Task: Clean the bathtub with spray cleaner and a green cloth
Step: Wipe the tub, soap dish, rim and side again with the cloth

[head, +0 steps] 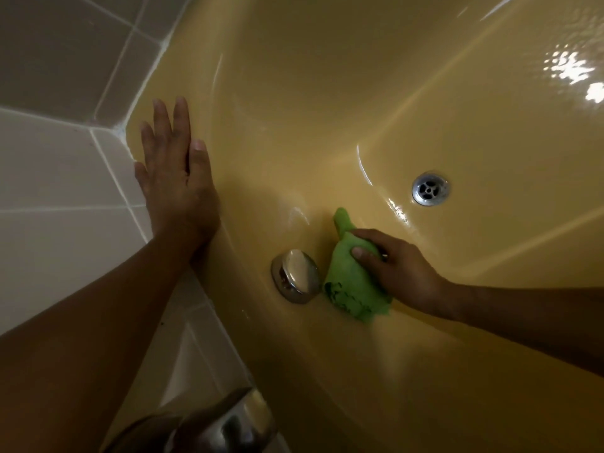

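The yellow bathtub [376, 103] fills most of the head view and its surface looks wet and shiny. My right hand [397, 266] grips a crumpled green cloth [351, 286] and holds it against the tub's end wall, just right of the chrome overflow cover [295, 276]. My left hand [175, 173] lies flat with straight fingers on the tub's rim beside the tiled wall. The chrome drain [430, 188] sits in the tub floor beyond the cloth. No spray bottle is in view.
Pale wall tiles [58, 178] with white grout border the tub on the left. A chrome tap [228, 423] shows blurred at the bottom edge, below my left forearm.
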Available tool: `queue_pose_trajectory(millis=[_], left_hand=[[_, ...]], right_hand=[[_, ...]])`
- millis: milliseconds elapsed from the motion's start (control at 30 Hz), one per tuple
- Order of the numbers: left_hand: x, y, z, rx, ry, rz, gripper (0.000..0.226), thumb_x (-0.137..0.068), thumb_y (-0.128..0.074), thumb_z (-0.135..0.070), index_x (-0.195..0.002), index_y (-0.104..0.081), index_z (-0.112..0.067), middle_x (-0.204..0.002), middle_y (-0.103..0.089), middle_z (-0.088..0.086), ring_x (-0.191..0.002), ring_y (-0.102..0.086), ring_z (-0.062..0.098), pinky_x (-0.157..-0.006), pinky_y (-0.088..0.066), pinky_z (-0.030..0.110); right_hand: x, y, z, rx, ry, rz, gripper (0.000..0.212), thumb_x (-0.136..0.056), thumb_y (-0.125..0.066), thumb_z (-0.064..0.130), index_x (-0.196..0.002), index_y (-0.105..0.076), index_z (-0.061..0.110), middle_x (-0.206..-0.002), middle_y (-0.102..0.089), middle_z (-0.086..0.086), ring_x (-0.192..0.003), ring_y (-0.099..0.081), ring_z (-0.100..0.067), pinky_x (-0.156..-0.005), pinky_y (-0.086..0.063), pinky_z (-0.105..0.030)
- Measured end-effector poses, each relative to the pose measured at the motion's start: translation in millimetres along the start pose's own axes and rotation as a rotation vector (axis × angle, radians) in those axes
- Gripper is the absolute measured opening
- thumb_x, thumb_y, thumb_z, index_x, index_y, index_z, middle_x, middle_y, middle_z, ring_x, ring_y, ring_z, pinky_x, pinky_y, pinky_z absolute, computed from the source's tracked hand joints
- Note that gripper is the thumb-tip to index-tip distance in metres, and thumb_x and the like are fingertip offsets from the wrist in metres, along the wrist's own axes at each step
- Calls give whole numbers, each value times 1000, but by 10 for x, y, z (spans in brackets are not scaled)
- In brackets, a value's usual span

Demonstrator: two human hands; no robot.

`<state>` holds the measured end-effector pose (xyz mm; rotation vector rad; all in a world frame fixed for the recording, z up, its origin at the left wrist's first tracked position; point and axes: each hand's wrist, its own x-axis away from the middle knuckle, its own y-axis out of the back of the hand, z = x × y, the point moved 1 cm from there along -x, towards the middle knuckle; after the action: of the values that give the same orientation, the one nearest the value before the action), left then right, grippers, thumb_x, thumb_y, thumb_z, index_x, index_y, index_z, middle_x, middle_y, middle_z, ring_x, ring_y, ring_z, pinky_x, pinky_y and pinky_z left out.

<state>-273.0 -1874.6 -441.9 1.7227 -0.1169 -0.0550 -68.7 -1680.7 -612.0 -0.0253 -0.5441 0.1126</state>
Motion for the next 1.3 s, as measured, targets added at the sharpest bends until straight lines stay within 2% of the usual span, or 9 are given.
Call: queue_pose_trajectory(millis=[133, 267, 367, 433, 567, 867, 1033, 1133, 1300], left_hand=[[-16, 5, 2, -5, 3, 1, 53, -109, -24, -45, -161, -13, -46, -172, -4, -14, -159, 1, 15, -126, 0, 59], [-6, -3, 16, -10, 1, 1, 53, -109, -24, -45, -160, -13, -47, -172, -5, -15, -159, 0, 16, -125, -1, 59], [-11, -18, 19, -13, 1, 4, 53, -109, -24, -45, -161, -14, -47, -172, -5, -14, -159, 0, 16, -125, 0, 59], [-14, -17, 28, -8, 2, 1, 53, -109, -24, -45, -161, -14, -47, -172, -5, -14, -159, 0, 16, -125, 0, 59], [-19, -21, 36, -14, -4, -1, 53, -109, -23, -46, -160, -14, -48, -172, -5, -15, -159, 0, 16, -125, -1, 60], [-27, -19, 46, -6, -4, 6, 53, -108, -23, -47, -160, -13, -48, -172, -4, -15, -159, 1, 17, -125, 1, 60], [-39, -10, 30, -14, 6, 14, 54, -107, -23, -45, -161, -12, -47, -172, -3, -14, -159, 1, 16, -125, 0, 60], [-55, -8, 31, -20, 1, 15, 54, -108, -24, -45, -161, -12, -47, -172, -3, -14, -159, 1, 16, -125, 1, 60], [-88, -3, 28, -9, 3, 16, 54, -108, -24, -44, -161, -13, -47, -172, -2, -15, -159, 2, 15, -125, 1, 61]], right_hand=[[84, 104, 405, -79, 187, 112, 51, -94, -56, 53, -144, -50, 48, -131, -64, 21, -111, -64, 4, -95, -54, -25], [61, 9, 722, 170, 360, 323, 72, -101, -56, 45, -160, -16, 44, -128, -63, 16, -85, -60, 8, -79, -39, -3], [44, -89, 761, 260, 460, 407, 70, -104, -51, 42, -162, -11, 38, -161, -37, 8, -124, -52, -5, -97, -35, -10], [51, -82, 667, 265, 515, 416, 69, -105, -50, 41, -162, -12, 37, -168, -20, 12, -145, -34, -5, -110, -32, -15], [158, -24, 443, 334, 537, 446, 71, -104, -46, 45, -159, -2, 45, -167, 3, 28, -145, -7, 16, -106, -22, -1], [93, -142, 760, 383, 713, 429, 61, -107, -49, 31, -162, -22, 26, -171, -4, 10, -158, -3, -16, -122, -32, -43], [42, -129, 716, 261, 559, 396, 60, -106, -49, 29, -161, -24, 27, -169, -18, 9, -151, -22, -3, -120, -28, -20], [-99, -155, 762, 222, 418, 380, 58, -108, -45, 30, -161, -21, 29, -159, -31, 14, -124, -40, 22, -102, -28, 1], [-381, -342, 930, 134, 422, 339, 60, -108, -45, 32, -162, -19, 31, -170, -8, 10, -154, -11, -5, -124, -14, -18]])
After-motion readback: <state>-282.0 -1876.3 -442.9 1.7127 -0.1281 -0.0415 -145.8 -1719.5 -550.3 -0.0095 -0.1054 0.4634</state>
